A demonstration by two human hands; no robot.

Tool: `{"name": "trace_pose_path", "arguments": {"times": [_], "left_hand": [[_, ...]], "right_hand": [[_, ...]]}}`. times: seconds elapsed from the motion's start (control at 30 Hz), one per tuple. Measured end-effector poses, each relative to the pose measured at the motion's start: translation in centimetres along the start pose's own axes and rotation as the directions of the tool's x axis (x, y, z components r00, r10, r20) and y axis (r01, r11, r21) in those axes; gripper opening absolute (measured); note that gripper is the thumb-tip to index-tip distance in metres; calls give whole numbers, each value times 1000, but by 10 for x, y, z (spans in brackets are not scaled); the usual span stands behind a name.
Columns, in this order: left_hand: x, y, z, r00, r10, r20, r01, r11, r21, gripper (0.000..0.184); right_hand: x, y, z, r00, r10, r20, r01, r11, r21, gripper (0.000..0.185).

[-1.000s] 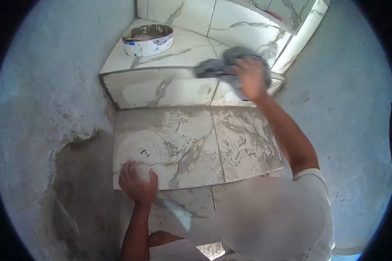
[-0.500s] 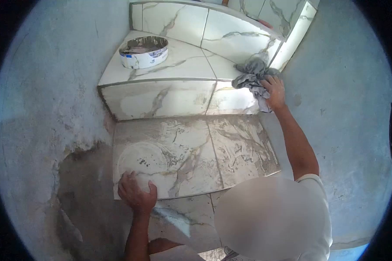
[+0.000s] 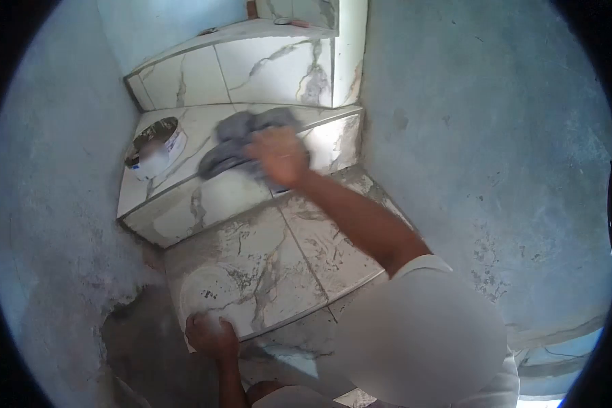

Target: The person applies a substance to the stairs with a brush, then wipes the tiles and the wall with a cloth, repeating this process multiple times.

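A crumpled grey cloth (image 3: 234, 139) lies under my right hand (image 3: 279, 156), over the front edge of the middle tiled step (image 3: 204, 129). That hand is blurred, its fingers curled onto the cloth. My left hand (image 3: 213, 335) rests on the front left corner of the lower step (image 3: 251, 272), fingers and thumb apart, with nothing seen in it. Grey smears and a pale round mark cover the lower tiles. On the middle step, left of the cloth, stands a cut-down white bucket (image 3: 158, 151) with grey residue inside.
An upper tiled ledge (image 3: 231, 32) at the back bears a small reddish-handled object (image 3: 292, 22). Bluish-grey walls (image 3: 469, 136) stand on both sides. A dark, rough patch (image 3: 149, 340) is at the lower left.
The view has turned and shifted, so the steps now slant. My right hand and the cloth have moved from the step's right end toward its middle. My left hand stays at the corner.
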State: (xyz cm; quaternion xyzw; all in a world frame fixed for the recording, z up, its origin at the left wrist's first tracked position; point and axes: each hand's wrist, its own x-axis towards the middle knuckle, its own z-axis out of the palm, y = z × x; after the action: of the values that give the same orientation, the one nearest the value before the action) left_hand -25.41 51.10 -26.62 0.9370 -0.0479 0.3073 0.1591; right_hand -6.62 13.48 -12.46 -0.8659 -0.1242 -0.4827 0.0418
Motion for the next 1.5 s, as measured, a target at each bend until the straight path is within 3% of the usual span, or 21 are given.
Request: {"name": "trace_pose_path", "arguments": {"times": [0.07,0.1,0.2,0.3,0.37,0.47,0.6,0.67,0.73,0.8,0.87,1.0,1.1,1.17,1.2,1.27,1.3,1.33,1.37,1.47,1.5], "left_hand": [[-2,-5,3,999,41,6,-41,999,31,55],[-3,-6,4,999,46,4,-46,998,29,55],[-7,-5,17,996,76,-47,-76,997,1,54],[-3,-12,16,999,43,-9,-41,989,140,54],[-3,-1,8,998,60,-1,-59,992,109,54],[-12,-18,27,991,125,-54,-111,973,204,55],[5,5,-7,996,-55,68,51,997,62,57],[4,5,-9,999,45,19,-44,998,-32,57],[3,6,-11,1000,16,10,-16,999,-29,57],[4,4,-9,1000,0,-11,0,1000,-24,56],[2,1,-6,998,38,-47,-37,999,26,56],[1,-4,-3,995,46,-85,-45,999,10,54],[1,-2,-5,998,14,-57,-14,1000,-7,53],[1,-2,-4,996,35,-84,-39,999,-36,55],[3,0,-4,996,19,-90,-23,999,-39,55],[4,0,-9,997,26,-67,-28,999,-30,54],[5,-1,-8,997,20,-71,-22,999,-34,54],[5,-2,-6,997,14,-81,-16,1000,-26,53],[0,-1,-5,996,12,-88,-14,1000,-17,53],[1,0,-8,996,10,-87,-9,1000,9,55],[6,-1,-10,994,18,-103,-16,1000,17,55]], "right_hand": [[-49,93,-22,984,-72,-164,35,976,-215,37],[-46,96,-79,987,162,2,-160,973,-168,33],[-57,128,-101,965,253,73,-224,934,-278,46],[-71,107,-75,930,326,-168,-360,898,-252,44],[-82,84,-54,668,453,-590,-618,779,-101,44],[-70,56,10,578,534,-617,-724,685,-85,50],[-49,-31,52,627,629,-460,-733,677,-73,46],[-55,-86,68,766,512,-389,-562,827,-17,49],[-54,-144,62,862,504,51,-505,863,-7,47],[-38,-183,81,836,396,380,-514,809,287,49],[-27,-226,91,800,391,455,-571,728,380,47],[25,-282,94,788,281,548,-500,810,305,44],[59,-292,84,760,236,606,-592,635,495,41],[52,-273,117,828,-310,468,143,923,358,41],[50,-270,121,821,-325,469,158,919,361,41],[44,-266,122,925,-376,54,341,884,319,36],[49,-265,119,922,-383,55,347,882,318,36],[54,-263,116,742,-493,453,436,870,232,34],[54,-261,109,432,-457,778,536,823,186,33],[23,-233,76,525,-636,566,698,702,140,28],[15,-223,60,623,-613,486,625,764,163,29]]}}
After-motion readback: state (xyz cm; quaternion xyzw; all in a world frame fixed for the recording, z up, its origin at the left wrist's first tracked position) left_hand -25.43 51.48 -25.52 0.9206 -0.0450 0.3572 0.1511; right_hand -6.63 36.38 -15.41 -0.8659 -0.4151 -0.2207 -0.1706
